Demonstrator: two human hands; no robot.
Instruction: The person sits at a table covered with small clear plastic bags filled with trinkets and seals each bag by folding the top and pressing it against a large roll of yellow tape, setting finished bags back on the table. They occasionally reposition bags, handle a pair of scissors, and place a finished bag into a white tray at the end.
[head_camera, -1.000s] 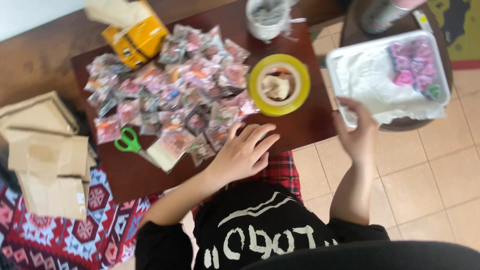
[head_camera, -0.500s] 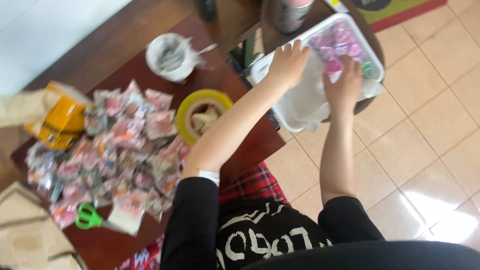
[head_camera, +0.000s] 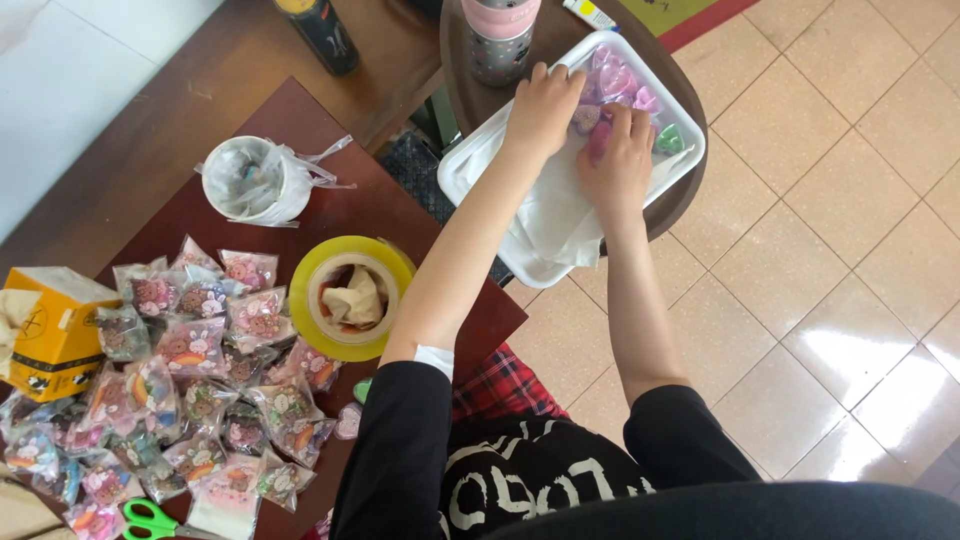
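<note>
Head view: both hands (head_camera: 545, 108) (head_camera: 618, 160) in white tray (head_camera: 480, 180), grip closed on pink pieces (head_camera: 590, 135).

Two hands, the left hand (head_camera: 541, 108) and right hand (head_camera: 617, 160), reach into one white tray (head_camera: 480, 175). The dark table (head_camera: 330, 210) carries one tape roll (head_camera: 350, 298), one scissors (head_camera: 150, 518), one yellow box (head_camera: 55, 330) and dozens of packets (head_camera: 190, 380).

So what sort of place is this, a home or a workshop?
Probably a home room used for small craft packing: a tiled floor, a low wooden table heaped with small filled bags, and both hands in a white tray of little coloured pieces.
</note>
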